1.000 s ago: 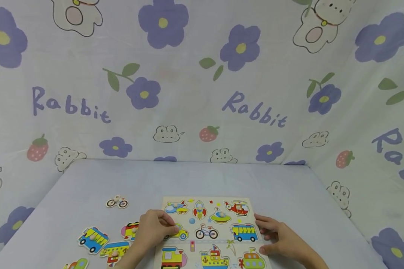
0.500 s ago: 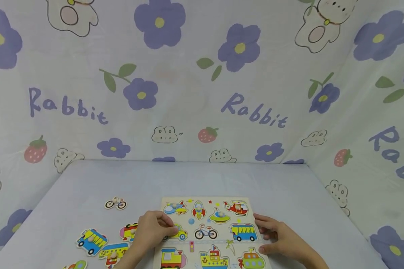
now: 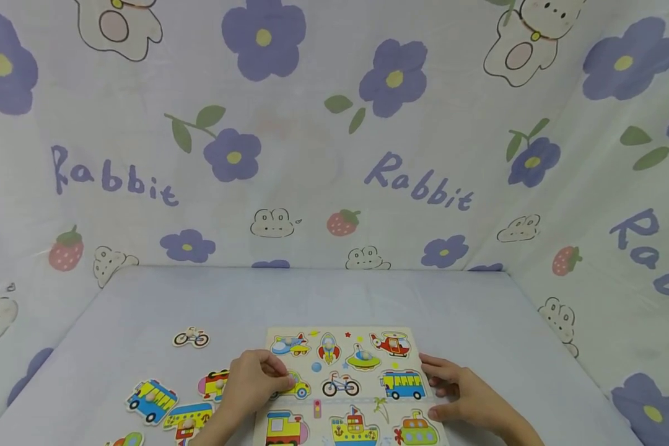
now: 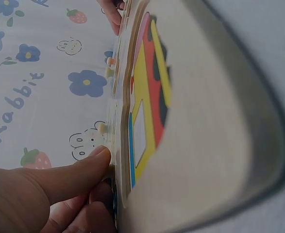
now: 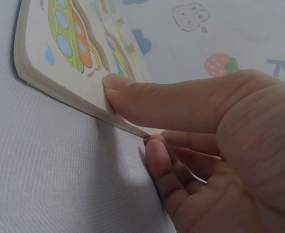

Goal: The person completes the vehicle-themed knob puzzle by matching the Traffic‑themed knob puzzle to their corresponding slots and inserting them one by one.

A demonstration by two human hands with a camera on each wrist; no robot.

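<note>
Fingers of the left hand (image 3: 254, 379): curled in to meet the thumb, pinching the yellow car piece (image 3: 298, 388) at the left end of the middle row of the puzzle board (image 3: 371, 385); exact point of grip hidden. Fingers of the right hand (image 3: 459, 396): bent at the board's right edge, thumb pressed on its face near the submarine picture (image 3: 418, 433), fingertips below the rim, board held between. Set in the board's top row, left to right: airplane piece (image 3: 291, 346), rocket piece (image 3: 329, 349), saucer piece (image 3: 363, 360), helicopter piece (image 3: 394, 345). Board's middle row, right of the car: bicycle picture (image 3: 341, 386), bus picture (image 3: 404, 386). Board's bottom row: train picture (image 3: 283, 428), ship picture (image 3: 355, 433), then the submarine. Loose on the pale table (image 3: 318, 297), all left of the board: bicycle piece (image 3: 191, 337), farthest back; bus piece (image 3: 153, 402); train piece (image 3: 214, 384) and ship piece (image 3: 186, 414), each partly covered by the left arm; submarine piece (image 3: 127, 441), cropped at the lower edge. Behind the board, well apart: white cloth backdrop (image 3: 306, 118), printed with purple flowers, strawberries and "Rabbit".
</note>
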